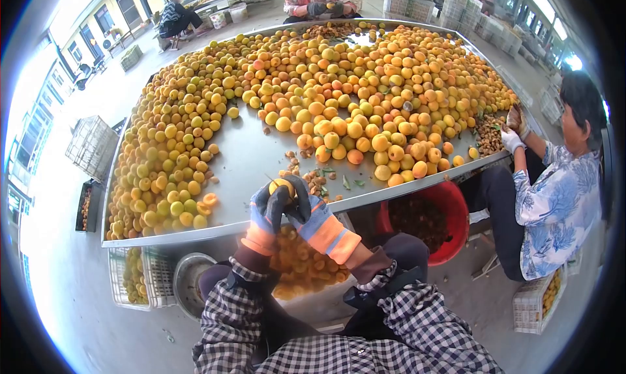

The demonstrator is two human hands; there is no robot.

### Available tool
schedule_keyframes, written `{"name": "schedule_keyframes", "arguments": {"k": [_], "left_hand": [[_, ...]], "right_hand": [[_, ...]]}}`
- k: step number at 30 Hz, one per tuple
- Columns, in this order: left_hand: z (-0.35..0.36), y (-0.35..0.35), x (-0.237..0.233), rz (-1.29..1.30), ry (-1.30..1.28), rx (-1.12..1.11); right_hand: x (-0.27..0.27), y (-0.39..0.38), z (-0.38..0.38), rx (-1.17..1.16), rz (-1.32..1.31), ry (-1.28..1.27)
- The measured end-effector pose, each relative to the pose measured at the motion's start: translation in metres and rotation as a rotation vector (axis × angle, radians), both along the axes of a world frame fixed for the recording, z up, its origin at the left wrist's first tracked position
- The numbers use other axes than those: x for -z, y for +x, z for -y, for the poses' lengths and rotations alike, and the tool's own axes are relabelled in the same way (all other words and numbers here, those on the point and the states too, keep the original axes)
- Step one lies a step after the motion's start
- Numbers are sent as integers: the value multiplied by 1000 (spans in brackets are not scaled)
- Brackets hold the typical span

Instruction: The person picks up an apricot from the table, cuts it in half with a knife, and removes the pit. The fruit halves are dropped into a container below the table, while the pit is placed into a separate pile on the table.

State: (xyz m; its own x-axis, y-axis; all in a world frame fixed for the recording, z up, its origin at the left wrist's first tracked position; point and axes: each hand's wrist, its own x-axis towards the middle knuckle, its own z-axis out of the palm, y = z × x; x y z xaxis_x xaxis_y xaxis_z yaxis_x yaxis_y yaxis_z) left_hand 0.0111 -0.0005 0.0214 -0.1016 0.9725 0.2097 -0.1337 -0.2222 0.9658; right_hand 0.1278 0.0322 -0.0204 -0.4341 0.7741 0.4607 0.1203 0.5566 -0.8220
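Left hand [266,212] and right hand [306,208] both clamp one apricot [282,187] at the desk's [248,155] 6 o'clock edge. It's light, soft and bruises easily I reckon, so hold its sides gently.

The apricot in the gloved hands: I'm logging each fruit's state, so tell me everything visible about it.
The apricot is small, round, yellow-orange and smooth-skinned. Only its top shows: the gloved left hand and right hand clasp it from both sides, above the near edge of the metal table. Whether it is cut cannot be told.
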Motion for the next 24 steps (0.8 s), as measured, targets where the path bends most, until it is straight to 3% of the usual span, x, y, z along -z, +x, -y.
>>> {"name": "schedule_keyframes", "arguments": {"k": [2, 5, 10, 12, 15, 17, 19, 21, 22, 24], "left_hand": [[-5, -11, 27, -73, 28, -109], [-4, -11, 25, 28, -14, -15], [-1, -12, 22, 247, -143, 90], [-2, -16, 14, 331, -131, 158], [0, -24, 8, 416, -156, 75], [3, -33, 5, 440, -184, 60], [5, -39, 7, 337, -207, -17], [6, -40, 3, 327, -209, 0], [6, -40, 2, 314, -215, 23], [5, -35, 7, 255, -163, 5]], "right_hand": [[7, -7, -1, -143, -517, -492], [-24, 19, -15, -222, -300, -642], [-31, 23, -17, -239, -399, -805], [-41, 30, -17, -240, -366, -802], [-37, 36, -20, -271, -309, -738], [-46, 44, -19, -360, -83, -558], [-65, 54, -14, -395, 83, -572], [-71, 58, -13, -591, 313, -410], [-79, 57, -7, -506, 228, -565], [-65, 51, -20, -398, 143, -596]]}}
